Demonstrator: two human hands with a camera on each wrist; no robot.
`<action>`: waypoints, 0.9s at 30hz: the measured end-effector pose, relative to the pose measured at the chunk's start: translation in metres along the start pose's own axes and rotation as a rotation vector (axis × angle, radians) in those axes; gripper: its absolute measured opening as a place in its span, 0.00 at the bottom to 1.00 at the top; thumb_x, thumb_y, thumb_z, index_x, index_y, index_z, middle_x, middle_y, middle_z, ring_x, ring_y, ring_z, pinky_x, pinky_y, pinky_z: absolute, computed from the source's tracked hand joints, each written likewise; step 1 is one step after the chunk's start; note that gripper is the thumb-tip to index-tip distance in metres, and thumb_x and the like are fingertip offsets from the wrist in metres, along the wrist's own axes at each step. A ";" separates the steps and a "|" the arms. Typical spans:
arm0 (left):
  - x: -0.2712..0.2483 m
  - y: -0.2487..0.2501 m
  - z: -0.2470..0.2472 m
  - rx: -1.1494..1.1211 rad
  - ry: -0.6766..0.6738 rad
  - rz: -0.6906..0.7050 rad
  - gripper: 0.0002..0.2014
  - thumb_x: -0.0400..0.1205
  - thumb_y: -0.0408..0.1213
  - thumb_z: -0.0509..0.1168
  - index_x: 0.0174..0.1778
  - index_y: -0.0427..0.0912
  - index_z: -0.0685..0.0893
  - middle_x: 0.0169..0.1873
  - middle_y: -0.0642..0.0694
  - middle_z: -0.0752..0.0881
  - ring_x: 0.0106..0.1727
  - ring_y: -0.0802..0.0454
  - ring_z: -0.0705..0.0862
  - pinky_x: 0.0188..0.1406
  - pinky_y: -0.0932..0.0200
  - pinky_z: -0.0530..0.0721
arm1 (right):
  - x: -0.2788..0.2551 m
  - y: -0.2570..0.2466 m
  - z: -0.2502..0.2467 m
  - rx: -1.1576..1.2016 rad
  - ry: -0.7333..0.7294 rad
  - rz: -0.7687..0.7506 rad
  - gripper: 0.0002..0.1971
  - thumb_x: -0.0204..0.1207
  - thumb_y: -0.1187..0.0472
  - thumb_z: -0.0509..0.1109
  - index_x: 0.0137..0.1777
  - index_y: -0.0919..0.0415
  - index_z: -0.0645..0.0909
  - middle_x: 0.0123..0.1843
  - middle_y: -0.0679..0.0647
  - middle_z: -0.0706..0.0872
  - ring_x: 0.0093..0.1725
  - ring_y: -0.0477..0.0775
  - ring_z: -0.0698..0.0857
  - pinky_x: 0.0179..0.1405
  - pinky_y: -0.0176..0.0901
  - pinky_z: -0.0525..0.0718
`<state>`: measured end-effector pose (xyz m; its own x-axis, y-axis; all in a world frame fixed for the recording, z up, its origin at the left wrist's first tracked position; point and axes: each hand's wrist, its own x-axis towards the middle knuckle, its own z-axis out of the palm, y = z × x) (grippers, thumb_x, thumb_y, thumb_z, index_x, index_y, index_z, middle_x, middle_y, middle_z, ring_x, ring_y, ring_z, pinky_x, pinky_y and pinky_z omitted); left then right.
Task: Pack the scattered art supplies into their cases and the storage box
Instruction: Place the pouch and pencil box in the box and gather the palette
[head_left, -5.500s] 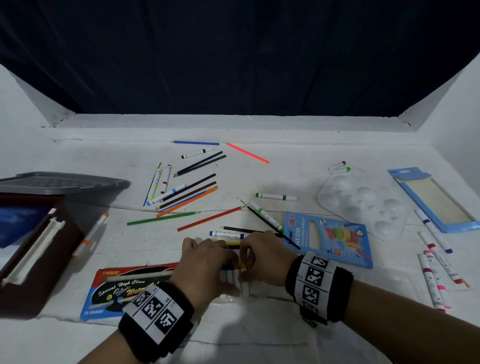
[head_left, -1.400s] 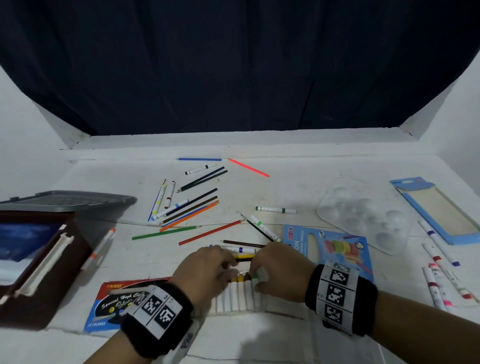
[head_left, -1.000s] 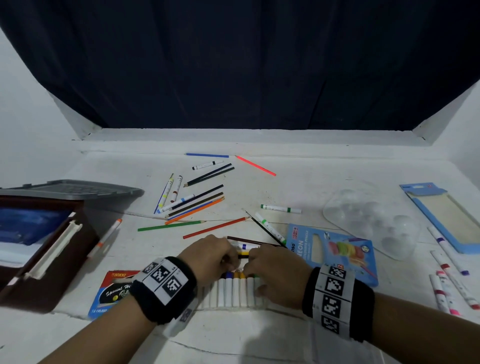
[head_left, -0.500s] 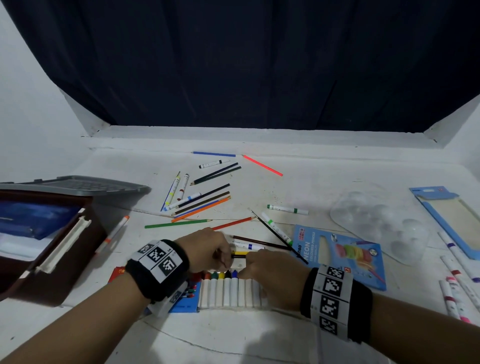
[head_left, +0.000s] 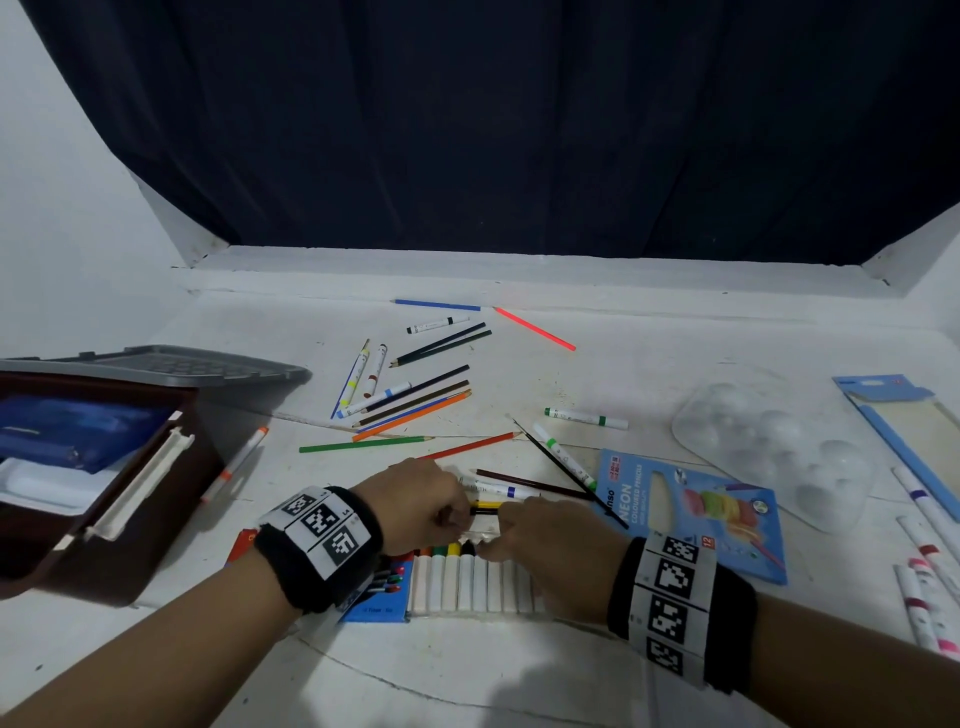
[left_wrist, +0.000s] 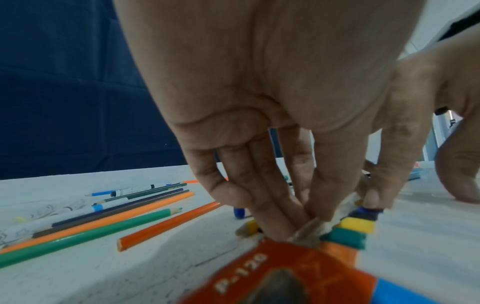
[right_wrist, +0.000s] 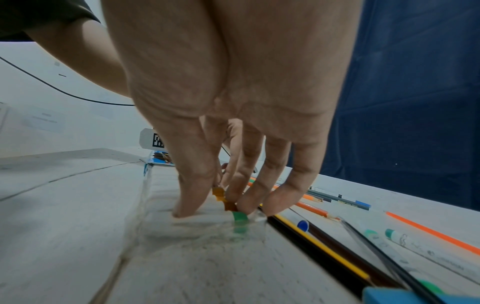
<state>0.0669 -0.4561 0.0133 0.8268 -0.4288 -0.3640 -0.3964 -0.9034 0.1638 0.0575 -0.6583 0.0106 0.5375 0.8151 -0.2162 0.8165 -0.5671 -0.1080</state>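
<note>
A clear plastic marker case (head_left: 374, 608) with a red and blue card lies at the near middle of the table. A row of white markers (head_left: 467, 584) with coloured caps fills it. My left hand (head_left: 457, 512) pinches the case's clear far edge (left_wrist: 306, 226) between thumb and fingers, just beside the green, yellow and blue caps (left_wrist: 350, 226). My right hand (head_left: 498, 525) meets it from the right. Its thumb (right_wrist: 192, 195) presses on the clear plastic and its fingers pinch the edge at the orange and green caps (right_wrist: 233, 207).
A brown storage box (head_left: 130, 561) stands open at the left, its grey lid (head_left: 156, 364) behind it. Loose pencils and markers (head_left: 410, 405) lie beyond my hands. To the right are a neon pencil box (head_left: 691, 514), a clear palette (head_left: 769, 452), a blue case (head_left: 904, 436) and several markers (head_left: 924, 587).
The right hand no longer holds the green-capped marker. The row of markers lies in the case, and both hands now pinch its far edge. My left forearm has swung out to the left.
</note>
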 end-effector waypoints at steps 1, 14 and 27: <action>0.000 0.000 0.000 0.006 0.007 0.001 0.09 0.84 0.45 0.66 0.55 0.49 0.89 0.47 0.51 0.88 0.47 0.54 0.83 0.53 0.55 0.84 | 0.001 0.000 0.000 0.004 -0.004 0.004 0.29 0.74 0.71 0.71 0.74 0.49 0.76 0.57 0.54 0.78 0.55 0.57 0.81 0.48 0.50 0.80; -0.006 -0.004 0.015 -0.075 0.091 0.007 0.08 0.86 0.41 0.63 0.54 0.47 0.87 0.47 0.49 0.87 0.44 0.54 0.81 0.42 0.62 0.72 | 0.003 -0.008 -0.004 0.022 0.007 0.077 0.35 0.74 0.68 0.70 0.79 0.44 0.65 0.61 0.57 0.77 0.58 0.61 0.80 0.47 0.47 0.75; -0.012 -0.016 0.010 -0.117 0.075 0.072 0.10 0.84 0.42 0.63 0.58 0.46 0.86 0.54 0.47 0.87 0.55 0.50 0.84 0.59 0.50 0.82 | 0.012 -0.024 -0.010 -0.081 -0.072 0.060 0.31 0.79 0.70 0.62 0.80 0.48 0.66 0.63 0.60 0.74 0.60 0.63 0.77 0.45 0.51 0.70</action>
<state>0.0595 -0.4364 0.0055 0.8272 -0.4877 -0.2789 -0.4100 -0.8634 0.2938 0.0470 -0.6337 0.0206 0.5715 0.7679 -0.2894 0.7995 -0.6005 -0.0146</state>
